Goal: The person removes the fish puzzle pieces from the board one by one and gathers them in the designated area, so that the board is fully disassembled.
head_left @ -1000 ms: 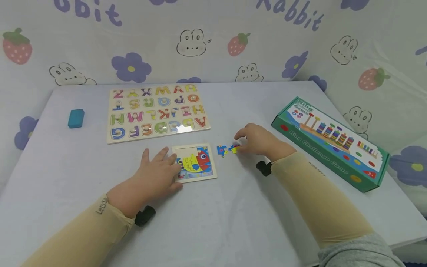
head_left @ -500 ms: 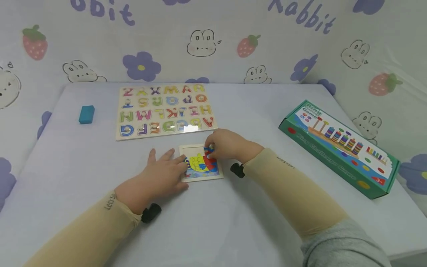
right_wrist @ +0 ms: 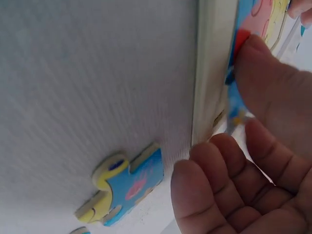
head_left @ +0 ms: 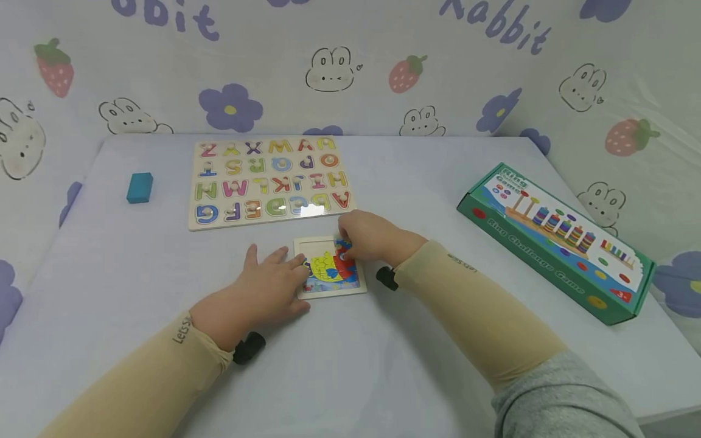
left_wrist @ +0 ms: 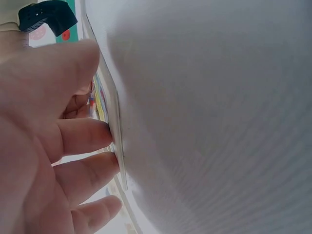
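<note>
A small wooden jigsaw puzzle (head_left: pixel 331 278) with a yellow and red fish picture lies flat in its framed tray, front centre. My left hand (head_left: pixel 263 286) rests at the tray's left side with fingers spread; in the left wrist view its fingertips touch the tray edge (left_wrist: pixel 117 117). Over the upper right corner, my right hand (head_left: pixel 372 236) pinches a blue puzzle piece (right_wrist: pixel 236 100) between thumb and index finger, the thumb pressing down into the picture. The other fingers curl loosely and hide part of that corner in the head view.
A loose blue and yellow puzzle piece (right_wrist: pixel 134 183) lies beside the tray, under the right hand. Behind is a wooden alphabet board (head_left: pixel 271 182). A teal block (head_left: pixel 140 187) stands back left, and a green game box (head_left: pixel 558 243) lies on the right.
My right hand has moved left from the loose pieces to the puzzle's upper right corner, bringing a piece there. The left hand stays at the tray; the head view has shifted slightly.
</note>
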Demonstrator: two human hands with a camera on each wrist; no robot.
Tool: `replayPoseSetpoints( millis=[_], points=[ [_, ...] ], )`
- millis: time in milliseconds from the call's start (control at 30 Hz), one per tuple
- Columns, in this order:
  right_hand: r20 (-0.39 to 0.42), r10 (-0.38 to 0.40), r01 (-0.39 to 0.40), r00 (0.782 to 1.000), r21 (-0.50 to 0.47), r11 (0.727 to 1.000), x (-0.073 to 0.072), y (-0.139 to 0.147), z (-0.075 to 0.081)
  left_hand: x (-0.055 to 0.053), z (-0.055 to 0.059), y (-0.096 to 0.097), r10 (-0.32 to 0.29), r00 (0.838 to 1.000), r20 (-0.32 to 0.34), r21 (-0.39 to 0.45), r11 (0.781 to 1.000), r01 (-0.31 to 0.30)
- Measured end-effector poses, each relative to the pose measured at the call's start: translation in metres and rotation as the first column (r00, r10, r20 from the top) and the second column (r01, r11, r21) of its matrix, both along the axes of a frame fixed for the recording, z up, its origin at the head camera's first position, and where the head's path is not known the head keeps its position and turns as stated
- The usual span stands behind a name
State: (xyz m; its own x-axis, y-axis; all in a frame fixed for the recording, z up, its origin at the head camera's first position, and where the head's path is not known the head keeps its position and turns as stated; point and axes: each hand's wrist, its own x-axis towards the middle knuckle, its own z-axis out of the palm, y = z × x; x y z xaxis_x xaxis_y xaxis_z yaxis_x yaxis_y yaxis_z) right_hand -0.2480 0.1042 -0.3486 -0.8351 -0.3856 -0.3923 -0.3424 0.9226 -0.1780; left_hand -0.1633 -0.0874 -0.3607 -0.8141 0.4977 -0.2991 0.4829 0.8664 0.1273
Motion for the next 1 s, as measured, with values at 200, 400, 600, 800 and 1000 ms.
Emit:
replayPoseSetpoints(
  millis=[200, 400, 600, 800, 1000],
  points=[
    [-0.007, 0.017, -0.017, 1.000, -0.009, 1.000, 0.001, 0.004, -0.002, 0.000, 0.001, 0.000, 0.002, 1.000, 0.008, 0.005, 1.000, -0.002],
    [-0.031, 0.087, -0.087, 0.996, 0.010, 0.996, 0.001, 0.009, -0.003, 0.000, 0.001, 0.000, 0.008, 1.000, 0.010, -0.002, 1.000, -0.007],
    [-0.054, 0.166, -0.164, 0.985, 0.040, 0.986, 0.003, 0.016, 0.001, 0.002, 0.002, -0.001, 0.009, 1.000, 0.030, 0.004, 1.000, -0.009],
    [-0.095, 0.047, -0.052, 0.994, -0.045, 0.998, 0.002, 0.051, 0.015, 0.005, 0.004, -0.004, 0.014, 0.999, 0.030, 0.015, 1.000, -0.014],
    [-0.092, -0.081, 0.072, 0.992, -0.100, 0.992, 0.000, 0.123, 0.012, 0.002, 0.003, -0.001, 0.000, 1.000, 0.018, 0.018, 1.000, -0.001]
  ],
)
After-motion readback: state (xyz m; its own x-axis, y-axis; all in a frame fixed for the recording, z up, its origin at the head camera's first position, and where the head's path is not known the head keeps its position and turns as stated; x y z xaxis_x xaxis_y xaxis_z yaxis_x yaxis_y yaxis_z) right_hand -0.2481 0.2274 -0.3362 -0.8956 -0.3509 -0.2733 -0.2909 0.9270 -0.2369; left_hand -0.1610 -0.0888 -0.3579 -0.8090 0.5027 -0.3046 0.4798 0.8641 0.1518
